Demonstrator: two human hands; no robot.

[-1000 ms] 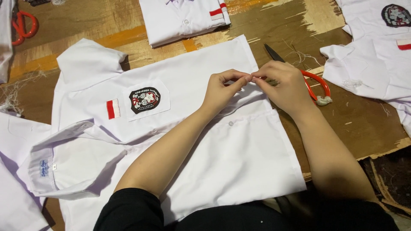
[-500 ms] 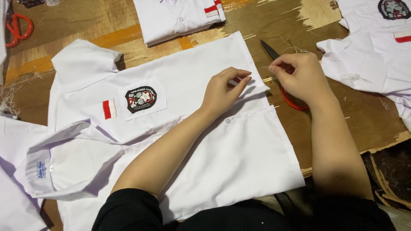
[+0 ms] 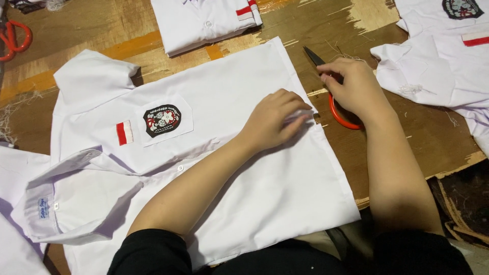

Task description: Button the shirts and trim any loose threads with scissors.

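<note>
A white short-sleeved shirt [image 3: 239,168] lies spread on the wooden table, with a dark round badge [image 3: 162,120] and a small red-and-white flag patch [image 3: 124,133] on its chest pocket. My left hand [image 3: 275,118] presses flat on the shirt's right hem edge, fingers together. My right hand [image 3: 351,87] rests just beyond that edge on a pair of scissors [image 3: 333,107] with red-orange handles and dark blades, its fingers curled over the handles.
A folded white shirt [image 3: 206,23] lies at the top centre. More white shirts with badges [image 3: 443,56] are piled at the right. Another red-handled pair of scissors [image 3: 12,38] sits at the top left. Loose threads lie on the worn table [image 3: 423,137].
My right hand let go of the shirt's hem and moved right onto the scissors. My left hand stayed on the hem and flattened against the cloth.
</note>
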